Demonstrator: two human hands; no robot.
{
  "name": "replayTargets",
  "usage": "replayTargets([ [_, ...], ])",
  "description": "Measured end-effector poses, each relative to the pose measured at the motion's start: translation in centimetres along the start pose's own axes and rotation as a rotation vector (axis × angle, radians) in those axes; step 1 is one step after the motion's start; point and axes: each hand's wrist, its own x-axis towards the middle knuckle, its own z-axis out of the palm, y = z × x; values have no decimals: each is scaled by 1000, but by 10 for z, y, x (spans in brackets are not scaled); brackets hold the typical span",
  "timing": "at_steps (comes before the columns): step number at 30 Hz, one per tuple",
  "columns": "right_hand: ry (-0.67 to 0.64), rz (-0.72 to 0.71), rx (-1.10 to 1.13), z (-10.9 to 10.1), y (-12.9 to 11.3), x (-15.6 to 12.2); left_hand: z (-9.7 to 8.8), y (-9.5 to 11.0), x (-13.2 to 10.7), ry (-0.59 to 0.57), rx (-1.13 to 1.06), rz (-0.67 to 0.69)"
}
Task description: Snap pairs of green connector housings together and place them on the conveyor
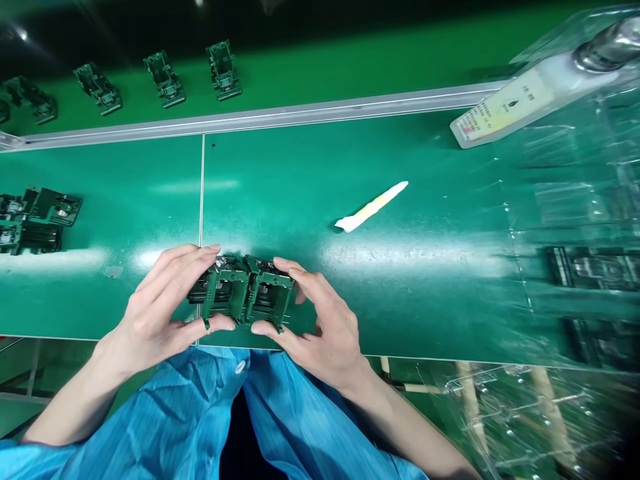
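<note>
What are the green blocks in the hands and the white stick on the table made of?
The green blocks, held between the left hand and right hand, look like hard moulded plastic, with sharp ribs and a dull sheen. The white stick looks like smooth plastic, yellowish along its middle; it could be something else.

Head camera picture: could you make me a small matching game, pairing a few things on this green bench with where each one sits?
Things:
1. green parts pair
2. white-yellow stick
3. labelled tube
4. row of green parts

Places:
A. beyond the metal rail, far side
B. lying alone mid-bench
C. held between left hand and right hand
D. upper right, under clear plastic

Pairs: 1-C, 2-B, 3-D, 4-A
</note>
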Motion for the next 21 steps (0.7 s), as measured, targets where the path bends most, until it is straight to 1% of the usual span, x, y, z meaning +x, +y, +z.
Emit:
replayTargets([
  [5,-33,15,-48,-4,-2,-3,3,-2,-3,0,-39,-24],
  [10,-81,-54,-162,-12,-3,0,9,-5,-8,6,-177,-88],
  [12,-97,-87,-195,-16,-4,3,10,-4,-11,-19,-222,-158],
  [14,-116,-93,-215,-20,-5,6,9,-2,-13,-68,-263,-257],
  [17,-170,-52,-240,-25,-6,11,7,0,-16,-169,-335,-397],
  [19,-199,-21,-252,-27,-6,13,5,0,-18,-219,-369,-452],
  [21,-223,9,-245,-28,-5,15,5,0,-21,-237,-375,-489],
])
